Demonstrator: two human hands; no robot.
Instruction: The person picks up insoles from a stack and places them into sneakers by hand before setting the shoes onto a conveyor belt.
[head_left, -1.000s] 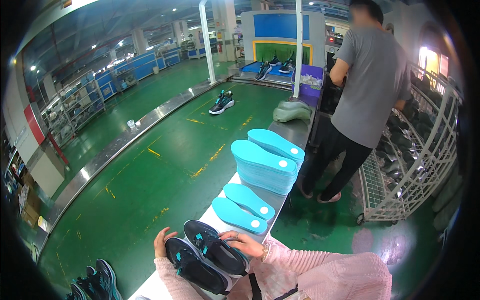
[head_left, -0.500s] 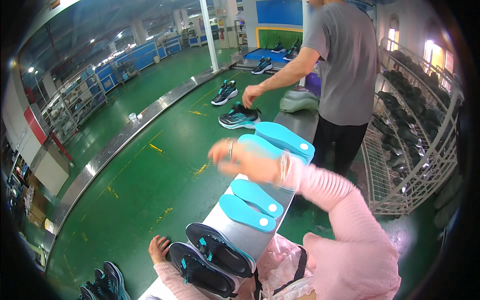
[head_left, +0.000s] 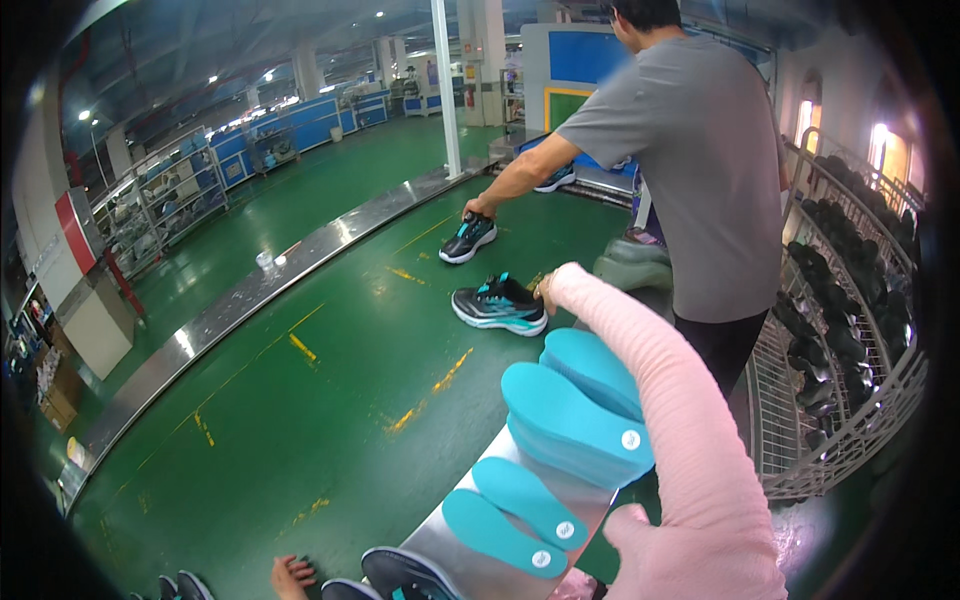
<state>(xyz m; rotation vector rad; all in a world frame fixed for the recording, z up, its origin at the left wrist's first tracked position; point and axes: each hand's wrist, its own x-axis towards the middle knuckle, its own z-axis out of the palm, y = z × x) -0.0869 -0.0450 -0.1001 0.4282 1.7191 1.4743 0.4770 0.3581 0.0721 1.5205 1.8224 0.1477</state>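
My right arm reaches forward, and my right hand is at the heel of a black and teal sneaker on the green surface; its fingers look curled around the heel collar, partly hidden. My left hand rests low, fingers apart and holding nothing, beside black shoes cut off by the lower edge. A pair of turquoise insoles lies on the metal ledge. Beyond it are thicker stacks of turquoise insoles.
A co-worker in a grey shirt stands ahead, gripping another sneaker. At right, a white wire rack holds dark shoe-shaped pieces. A grey-green shoe-shaped piece sits beyond the insoles. More shoes are at lower left.
My right hand has moved forward from above the insoles to the near sneaker's heel. The co-worker's hand has shifted from the near sneaker to the farther one. My view has tilted up.
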